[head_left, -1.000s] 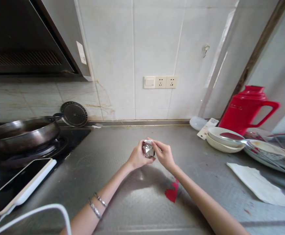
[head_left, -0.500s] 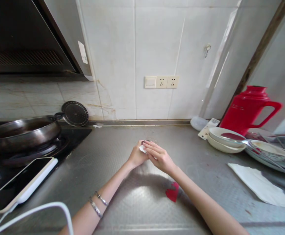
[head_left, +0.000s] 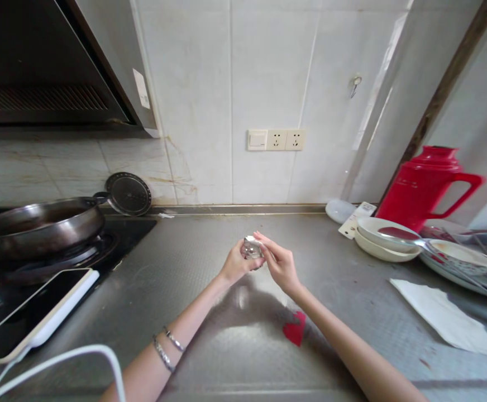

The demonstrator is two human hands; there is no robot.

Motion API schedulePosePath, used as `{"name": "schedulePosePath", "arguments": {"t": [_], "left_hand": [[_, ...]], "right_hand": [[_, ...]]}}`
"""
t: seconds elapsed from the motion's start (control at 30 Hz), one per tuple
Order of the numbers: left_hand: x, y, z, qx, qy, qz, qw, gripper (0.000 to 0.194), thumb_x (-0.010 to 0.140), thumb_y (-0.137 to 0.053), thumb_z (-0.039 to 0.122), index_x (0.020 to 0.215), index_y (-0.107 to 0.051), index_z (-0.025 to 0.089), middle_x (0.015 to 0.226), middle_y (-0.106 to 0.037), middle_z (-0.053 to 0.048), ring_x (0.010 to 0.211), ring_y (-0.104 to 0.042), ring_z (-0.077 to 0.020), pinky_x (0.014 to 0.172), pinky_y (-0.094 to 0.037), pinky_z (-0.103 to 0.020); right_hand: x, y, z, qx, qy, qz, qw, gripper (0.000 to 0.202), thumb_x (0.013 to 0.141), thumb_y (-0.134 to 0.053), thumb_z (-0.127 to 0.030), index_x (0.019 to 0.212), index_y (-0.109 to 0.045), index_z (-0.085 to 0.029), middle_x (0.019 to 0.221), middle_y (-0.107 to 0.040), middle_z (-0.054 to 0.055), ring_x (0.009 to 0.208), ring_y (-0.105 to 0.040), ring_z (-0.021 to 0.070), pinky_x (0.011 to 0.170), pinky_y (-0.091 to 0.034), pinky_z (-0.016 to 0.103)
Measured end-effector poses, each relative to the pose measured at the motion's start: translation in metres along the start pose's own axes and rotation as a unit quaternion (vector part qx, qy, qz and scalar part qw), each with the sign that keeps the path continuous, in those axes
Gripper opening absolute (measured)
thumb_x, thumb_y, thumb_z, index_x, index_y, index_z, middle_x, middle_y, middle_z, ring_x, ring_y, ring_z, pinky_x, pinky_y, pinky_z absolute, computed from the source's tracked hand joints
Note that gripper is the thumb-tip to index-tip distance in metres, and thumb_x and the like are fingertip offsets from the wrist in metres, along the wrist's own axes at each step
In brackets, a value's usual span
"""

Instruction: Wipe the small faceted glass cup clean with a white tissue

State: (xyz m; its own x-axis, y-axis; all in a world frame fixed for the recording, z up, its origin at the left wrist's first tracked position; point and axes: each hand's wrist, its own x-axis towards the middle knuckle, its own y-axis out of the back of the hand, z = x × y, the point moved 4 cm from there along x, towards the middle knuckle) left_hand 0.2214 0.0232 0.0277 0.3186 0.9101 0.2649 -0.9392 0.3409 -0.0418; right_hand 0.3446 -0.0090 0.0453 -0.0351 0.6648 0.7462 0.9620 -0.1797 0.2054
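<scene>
Above the surface (head_left: 210,363), we curl our left hand (head_left: 233,265) around a small shiny thing (head_left: 252,250) and pinch its edge with our right hand (head_left: 284,269), and silver shows on top, but we can't tell if it covers it all.

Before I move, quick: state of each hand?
Left hand: closed around the small, shiny silver foil-like object.
Right hand: fingertips pinched at that object's edge; grip firmness can't be told.

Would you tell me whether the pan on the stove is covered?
Uncovered: the pan shows its dark inside, with no lid across it.
</scene>
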Motion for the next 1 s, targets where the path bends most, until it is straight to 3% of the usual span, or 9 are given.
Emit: {"name": "schedulePosePath", "arguments": {"t": [0.13, 0.4, 0.63, 0.9, 1.0], "left_hand": [[0.000, 0.000, 0.003, -0.011, 0.003, 0.003, 1.000, 0.052, 0.056, -0.080, 0.038, 0.096, -0.056, 0.014, 0.073, -0.061, 0.000, 0.061, -0.054, -0.0101, 0.055, -0.041, -0.021], [-0.003, -0.001, 0.007, 0.005, -0.013, -0.004, 1.000, 0.053, 0.055, -0.080, 0.027, 0.101, -0.056, 0.012, 0.082, -0.063, -0.002, 0.070, -0.057, -0.0115, 0.063, -0.044, -0.022], [-0.001, -0.001, 0.003, -0.004, 0.006, 0.004, 1.000, 0.051, 0.057, -0.079, 0.042, 0.092, -0.055, 0.013, 0.065, -0.056, 0.002, 0.054, -0.048, -0.0082, 0.050, -0.038, -0.021], [-0.001, 0.000, 0.005, -0.002, -0.008, -0.012, 1.000, 0.062, 0.050, -0.084, 0.034, 0.100, -0.056, 0.013, 0.082, -0.062, -0.002, 0.072, -0.057, -0.0132, 0.066, -0.044, -0.025], [-0.001, 0.000, 0.007, -0.014, -0.006, -0.015, 1.000, 0.061, 0.050, -0.084, 0.034, 0.100, -0.056, 0.013, 0.083, -0.063, -0.003, 0.073, -0.058, -0.0141, 0.067, -0.045, -0.025]], "right_hand": [[0.000, 0.002, -0.005, -0.004, 0.016, -0.010, 1.000, 0.028, 0.094, -0.048, -0.033, 0.110, -0.069, -0.026, 0.121, -0.066, 0.004, 0.120, -0.057, 0.0242, 0.105, -0.044, 0.044], [0.004, 0.006, 0.002, 0.037, -0.083, 0.026, 0.996, 0.029, 0.091, -0.053, -0.038, 0.109, -0.070, -0.024, 0.117, -0.068, 0.005, 0.108, -0.065, 0.0261, 0.093, -0.053, 0.041], [0.001, 0.005, -0.006, 0.043, -0.051, 0.025, 0.997, 0.025, 0.089, -0.055, -0.039, 0.097, -0.074, -0.025, 0.116, -0.069, 0.006, 0.106, -0.065, 0.0262, 0.094, -0.051, 0.042], [0.005, 0.005, 0.008, 0.069, -0.105, 0.044, 0.991, 0.027, 0.088, -0.056, -0.041, 0.103, -0.073, -0.025, 0.118, -0.068, 0.004, 0.115, -0.060, 0.0259, 0.101, -0.046, 0.043], [0.005, 0.004, 0.019, 0.087, -0.135, 0.022, 0.987, 0.032, 0.089, -0.054, -0.042, 0.108, -0.070, -0.023, 0.117, -0.068, 0.004, 0.113, -0.061, 0.0272, 0.099, -0.047, 0.045]]}}
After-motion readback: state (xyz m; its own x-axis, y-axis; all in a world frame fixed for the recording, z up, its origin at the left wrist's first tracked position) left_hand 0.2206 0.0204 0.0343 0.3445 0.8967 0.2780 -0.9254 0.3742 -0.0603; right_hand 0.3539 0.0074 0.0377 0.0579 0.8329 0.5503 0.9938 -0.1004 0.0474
